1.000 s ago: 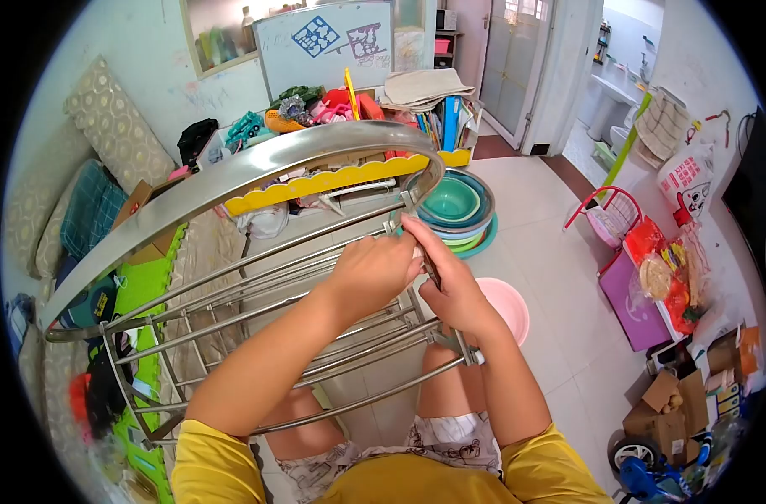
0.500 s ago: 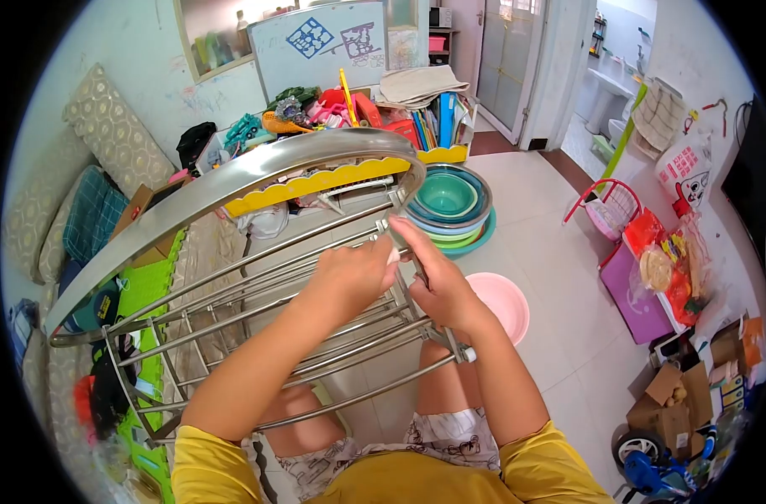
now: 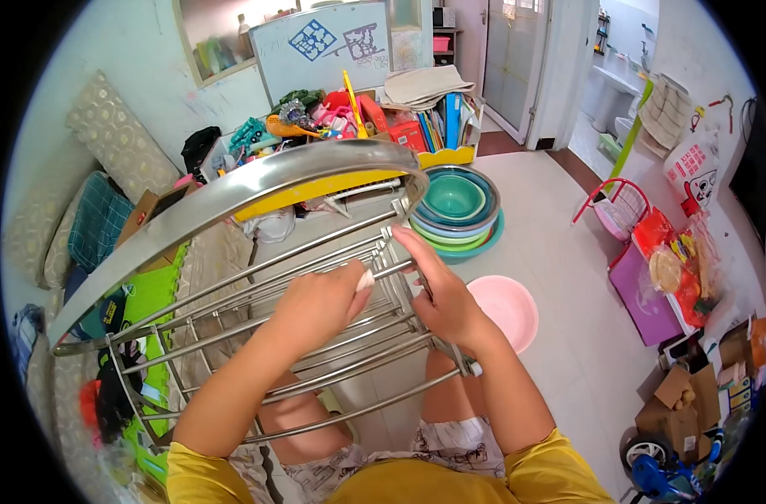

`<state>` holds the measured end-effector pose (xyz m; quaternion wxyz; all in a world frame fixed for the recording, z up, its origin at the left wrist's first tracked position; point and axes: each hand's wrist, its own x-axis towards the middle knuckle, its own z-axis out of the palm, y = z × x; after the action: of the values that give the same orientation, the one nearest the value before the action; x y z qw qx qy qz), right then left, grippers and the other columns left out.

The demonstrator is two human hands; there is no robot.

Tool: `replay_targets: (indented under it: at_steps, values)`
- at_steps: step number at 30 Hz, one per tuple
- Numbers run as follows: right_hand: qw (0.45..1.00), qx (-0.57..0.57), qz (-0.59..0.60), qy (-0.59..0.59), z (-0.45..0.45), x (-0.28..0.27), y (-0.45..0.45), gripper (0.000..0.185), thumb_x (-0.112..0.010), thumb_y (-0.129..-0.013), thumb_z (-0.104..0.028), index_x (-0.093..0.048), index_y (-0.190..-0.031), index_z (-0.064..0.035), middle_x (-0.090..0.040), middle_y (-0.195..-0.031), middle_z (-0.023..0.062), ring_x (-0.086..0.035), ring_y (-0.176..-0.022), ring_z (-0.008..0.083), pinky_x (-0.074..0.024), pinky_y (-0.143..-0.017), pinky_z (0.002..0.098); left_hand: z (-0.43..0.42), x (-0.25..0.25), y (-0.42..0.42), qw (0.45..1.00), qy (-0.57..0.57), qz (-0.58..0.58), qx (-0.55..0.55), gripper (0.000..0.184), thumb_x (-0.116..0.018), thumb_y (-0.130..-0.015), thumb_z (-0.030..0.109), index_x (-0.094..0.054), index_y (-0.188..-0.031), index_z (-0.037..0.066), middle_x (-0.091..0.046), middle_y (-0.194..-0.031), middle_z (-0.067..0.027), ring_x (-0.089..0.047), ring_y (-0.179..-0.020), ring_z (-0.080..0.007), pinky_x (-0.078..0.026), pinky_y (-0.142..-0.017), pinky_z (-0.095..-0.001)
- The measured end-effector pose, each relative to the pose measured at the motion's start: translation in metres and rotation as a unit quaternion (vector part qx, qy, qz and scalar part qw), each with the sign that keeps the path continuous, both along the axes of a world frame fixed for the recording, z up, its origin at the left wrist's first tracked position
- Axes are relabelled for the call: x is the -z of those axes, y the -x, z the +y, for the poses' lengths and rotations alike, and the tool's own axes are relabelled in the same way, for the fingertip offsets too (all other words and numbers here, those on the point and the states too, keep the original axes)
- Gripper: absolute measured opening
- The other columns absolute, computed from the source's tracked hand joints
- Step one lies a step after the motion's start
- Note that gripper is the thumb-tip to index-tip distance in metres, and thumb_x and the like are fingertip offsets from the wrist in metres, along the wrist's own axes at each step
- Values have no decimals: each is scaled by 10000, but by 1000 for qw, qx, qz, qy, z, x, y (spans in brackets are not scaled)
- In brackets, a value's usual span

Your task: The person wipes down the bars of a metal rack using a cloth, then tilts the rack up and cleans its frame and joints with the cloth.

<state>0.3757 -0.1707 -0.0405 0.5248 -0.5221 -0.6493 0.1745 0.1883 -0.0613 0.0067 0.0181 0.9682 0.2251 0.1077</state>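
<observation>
A stainless-steel rack (image 3: 232,336) of parallel bars, with a broad curved band (image 3: 257,172) at its top, is tilted above my lap. My left hand (image 3: 320,307) is closed around one of its upper bars. A bit of a small white wad (image 3: 364,280), maybe cloth or tissue, shows at the thumb; most of it is hidden in the fingers. At the rack's right end, my right hand (image 3: 446,298) grips the frame, fingers over the bar end. A white cap (image 3: 475,369) sits on a lower corner by my right wrist.
Beyond the rack stand stacked basins (image 3: 454,202), with a pink basin (image 3: 505,312) nearer on the tiled floor. Toys and books fill a low shelf (image 3: 446,156) at the back. To the right are a purple box (image 3: 639,294), cartons (image 3: 677,407) and a blue wheeled toy (image 3: 656,479).
My left hand has slid left and down along the bar with the white wad, away from my right hand. My right hand keeps its grip. The view has shifted slightly.
</observation>
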Motion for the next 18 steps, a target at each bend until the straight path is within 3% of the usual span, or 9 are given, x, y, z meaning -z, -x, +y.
replay_targets:
  at_steps: [2,8,18]
  values:
    - [999,3,12,30,-2,-3,2,903,-422,-690,203,-326,-1535,-101,-337,-1582,143,-354,-1445,346,-472,-1006,348,5,9,-1,998,17,-52,39,256,-608,-959,272,-481,-974,50,-665,-778,-187,-637,-700,-438,-495,-610,-527]
    - [1000,7,-10,15,1,-3,1,918,-424,-685,204,-308,-1542,-104,-325,-1591,140,-337,-1456,344,-457,-1035,357,3,-1,-15,999,31,-14,40,253,-605,-956,256,-472,-980,43,-665,-792,-202,-636,-700,-440,-506,-612,-518]
    - [999,15,-50,-15,3,2,0,964,-436,-658,220,-294,-1553,-107,-323,-1594,140,-324,-1463,355,-404,-1087,349,7,18,-50,992,-20,-70,103,277,-611,-946,239,-506,-1019,-6,-689,-815,-172,-663,-660,-395,-529,-585,-487]
